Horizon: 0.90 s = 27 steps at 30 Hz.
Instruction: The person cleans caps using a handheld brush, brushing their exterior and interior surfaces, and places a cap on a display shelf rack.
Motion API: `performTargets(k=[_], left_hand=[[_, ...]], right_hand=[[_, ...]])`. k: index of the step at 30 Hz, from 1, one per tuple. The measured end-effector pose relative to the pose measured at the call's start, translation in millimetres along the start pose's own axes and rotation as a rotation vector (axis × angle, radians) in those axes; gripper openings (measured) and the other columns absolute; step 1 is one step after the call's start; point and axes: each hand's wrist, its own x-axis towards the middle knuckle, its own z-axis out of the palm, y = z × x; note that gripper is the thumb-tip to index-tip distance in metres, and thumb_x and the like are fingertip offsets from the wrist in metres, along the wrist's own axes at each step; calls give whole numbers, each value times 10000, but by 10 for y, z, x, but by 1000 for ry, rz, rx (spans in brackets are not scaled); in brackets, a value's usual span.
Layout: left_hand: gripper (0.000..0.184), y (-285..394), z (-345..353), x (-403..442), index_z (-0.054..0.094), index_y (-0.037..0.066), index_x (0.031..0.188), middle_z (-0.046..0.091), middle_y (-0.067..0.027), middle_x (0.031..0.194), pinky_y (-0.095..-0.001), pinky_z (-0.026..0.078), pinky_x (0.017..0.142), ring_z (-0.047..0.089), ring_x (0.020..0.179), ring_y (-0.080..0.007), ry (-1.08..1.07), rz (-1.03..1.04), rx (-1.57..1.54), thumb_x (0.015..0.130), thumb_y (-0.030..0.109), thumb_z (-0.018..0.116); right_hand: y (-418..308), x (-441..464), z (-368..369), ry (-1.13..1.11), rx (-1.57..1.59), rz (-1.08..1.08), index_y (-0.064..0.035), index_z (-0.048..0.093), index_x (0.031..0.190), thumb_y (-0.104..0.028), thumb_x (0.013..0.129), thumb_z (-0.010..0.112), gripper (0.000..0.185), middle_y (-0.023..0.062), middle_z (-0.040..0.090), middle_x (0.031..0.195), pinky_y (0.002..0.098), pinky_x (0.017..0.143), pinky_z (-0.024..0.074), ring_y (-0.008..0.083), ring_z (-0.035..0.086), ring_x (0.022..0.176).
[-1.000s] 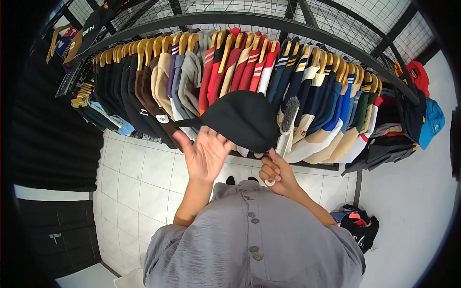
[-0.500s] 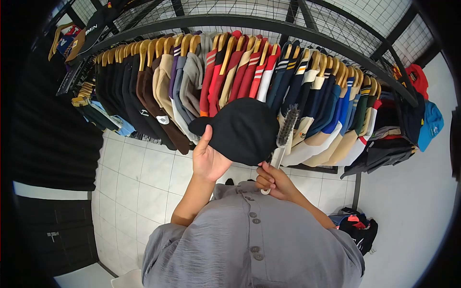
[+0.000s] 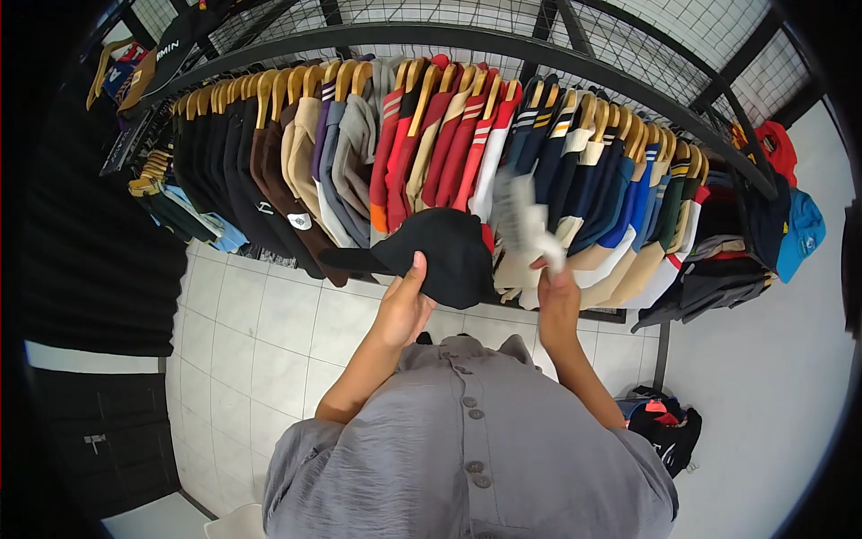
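Note:
A black cap [image 3: 446,260] is held up in front of me, its brim pointing left. My left hand [image 3: 406,310] is closed on its lower left side, thumb lying on the outside and the other fingers mostly hidden. Right of the cap, my right hand [image 3: 558,292] grips the pale handle of a bristle brush [image 3: 530,220]. Motion smears the brush, whose head points up and to the left. A gap separates the brush from the cap.
A long rack of jackets [image 3: 440,162] on wooden hangers stretches across ahead. Caps hang at the rack's far left and right, including a blue cap [image 3: 799,225]. A dark pile of clothes [image 3: 664,427] lies on the right. Pale floor tiles [image 3: 269,314] lie below.
The cap has turned and shifted slightly left and down, so its brim now shows more. My right hand has lifted up and right, carrying the brush away from the cap's edge.

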Motion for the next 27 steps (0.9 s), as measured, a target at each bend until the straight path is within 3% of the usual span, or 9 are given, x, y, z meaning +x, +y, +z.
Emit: performTargets(k=[1, 2, 5, 11, 17, 19, 21, 22, 27], left_hand=[[568, -31, -13, 7, 328, -10, 1355, 415, -131, 1368, -397, 312, 1055, 401, 1267, -240, 37, -20, -35, 975, 411, 348], [590, -48, -149, 39, 349, -16, 1344, 426, -136, 1361, -401, 307, 1059, 404, 1265, -247, -59, 32, -236, 967, 438, 348], [605, 230, -225, 109, 368, -37, 1338, 429, -185, 1355, -431, 317, 1059, 427, 1252, -282, 46, 121, -455, 970, 440, 309], [527, 282, -156, 26, 360, 17, 1345, 458, -123, 1335, -408, 364, 1009, 450, 1223, -249, 9, 191, -104, 979, 393, 324], [463, 393, -153, -27, 368, -34, 1327, 445, -165, 1341, -419, 347, 1037, 445, 1236, -265, 28, 226, -214, 968, 259, 361], [441, 368, -224, -79, 359, -47, 1329, 433, -166, 1351, -412, 329, 1053, 438, 1243, -262, 7, 212, -202, 952, 181, 364], [444, 322, -153, -121, 347, -58, 1331, 432, -168, 1349, -399, 327, 1054, 417, 1261, -254, -10, 230, -125, 941, 149, 386], [449, 303, -130, -162, 340, -63, 1332, 431, -172, 1349, -405, 326, 1054, 412, 1264, -260, -29, 227, -124, 933, 137, 385], [474, 447, -9, -282, 325, -72, 1336, 430, -185, 1344, -417, 324, 1055, 416, 1259, -284, -51, 206, -194, 905, 114, 392]], right_hand=[[-83, -14, 39, -28, -522, -251, -38, 512, 979, -340, 883, 566, 321, 122, 526, 562, 334, 446, 402, 220, 507, 435], [-146, -133, 74, -284, -765, -118, -21, 526, 949, -374, 851, 597, 373, 184, 595, 697, 398, 540, 466, 309, 608, 580], [-196, -258, 70, -621, -659, -429, -32, 558, 911, -411, 819, 627, 396, 155, 598, 701, 384, 517, 449, 333, 592, 576], [-385, -46, 128, -222, -557, -441, -29, 560, 852, -377, 796, 665, 368, 128, 546, 584, 384, 486, 427, 320, 560, 524], [-242, -135, 136, -467, -228, -527, -13, 537, 861, -397, 837, 626, 395, 133, 540, 628, 350, 508, 426, 293, 557, 517], [-221, -146, 137, -302, -91, -454, -17, 509, 862, -460, 910, 496, 446, 78, 534, 648, 318, 452, 364, 195, 528, 498], [-304, 22, 45, -459, 275, 1, -27, 524, 891, -434, 941, 451, 417, -15, 466, 642, 244, 448, 295, 71, 419, 499], [-432, 77, 120, -378, -3, -159, -46, 514, 841, -410, 967, 402, 401, -62, 374, 625, 206, 451, 224, 26, 298, 501], [-180, 316, -53, -34, -207, 17, 18, 545, 929, -383, 966, 438, 416, -41, 436, 640, 244, 532, 326, 70, 354, 606]])
